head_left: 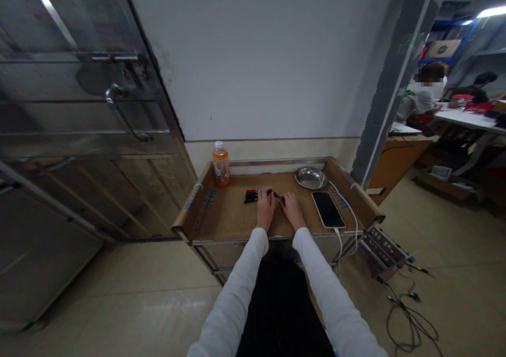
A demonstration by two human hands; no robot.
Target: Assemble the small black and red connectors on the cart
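Several black and red pens (pixel 250 196) lie side by side on the cardboard-lined top of a small cart (pixel 229 217). My left hand (pixel 265 209) is right beside them, its fingers bent down and partly covering their ends. Between my two hands runs a slim dark pen (pixel 275 194). The fingertips of my left hand pinch one end of it. My right hand (pixel 291 210) closes on its other end, low over the cardboard. My fingers hide much of this pen.
An orange drink bottle (pixel 221 164) stands at the back left of the cart. To the right are a round metal dish (pixel 311 177) and a phone (pixel 328 210) with a white cable (pixel 351 209). Raised cardboard sides edge the cart. A device (pixel 383 251) with loose cables sits on the floor. People sit farther right.
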